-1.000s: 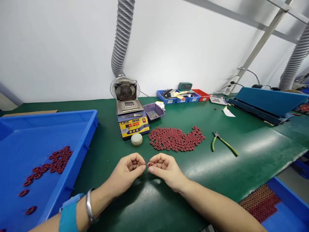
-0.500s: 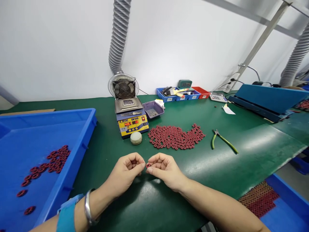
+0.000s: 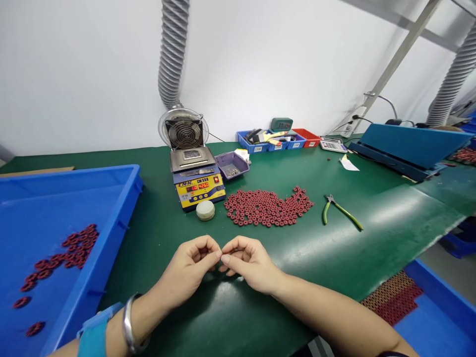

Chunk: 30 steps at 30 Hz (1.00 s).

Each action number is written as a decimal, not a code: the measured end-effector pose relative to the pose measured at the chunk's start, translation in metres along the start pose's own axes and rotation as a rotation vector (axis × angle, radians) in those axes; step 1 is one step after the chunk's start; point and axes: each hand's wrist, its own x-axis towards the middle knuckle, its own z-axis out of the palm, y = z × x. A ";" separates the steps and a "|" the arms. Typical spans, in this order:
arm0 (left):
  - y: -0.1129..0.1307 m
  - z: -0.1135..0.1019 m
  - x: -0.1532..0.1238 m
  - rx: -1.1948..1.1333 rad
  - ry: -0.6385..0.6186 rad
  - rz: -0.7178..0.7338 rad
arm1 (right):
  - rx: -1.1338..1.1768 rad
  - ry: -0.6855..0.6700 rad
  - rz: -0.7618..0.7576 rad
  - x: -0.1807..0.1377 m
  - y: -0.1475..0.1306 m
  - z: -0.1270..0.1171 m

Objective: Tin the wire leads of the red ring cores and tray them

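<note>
- Heap of small red ring-shaped parts point(image 3: 267, 208) on the green bench mat point(image 3: 372, 238), just beyond both hands; dark red, each ring with a darker centre, spread flat and roughly one layer deep.
- Stretches left to right across the bench, long axis running sideways, with the right end hooking away toward the far wall.
- Sits between a round pale tin point(image 3: 205, 210) by the solder pot point(image 3: 197, 178) on the left and green-handled cutters point(image 3: 340, 212) on the right.
- Left hand point(image 3: 189, 270) curled closed, thumb and forefinger pinched; right hand point(image 3: 249, 263) curled the same way, the fingertips of both touching.
- Cannot tell whether anything sits between those fingertips.
- More red rings point(image 3: 70, 250) scattered in the blue tray point(image 3: 111, 238) at far left.
</note>
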 end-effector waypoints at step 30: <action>0.006 0.002 -0.007 0.203 -0.066 0.025 | -0.346 -0.017 -0.299 -0.007 -0.002 -0.005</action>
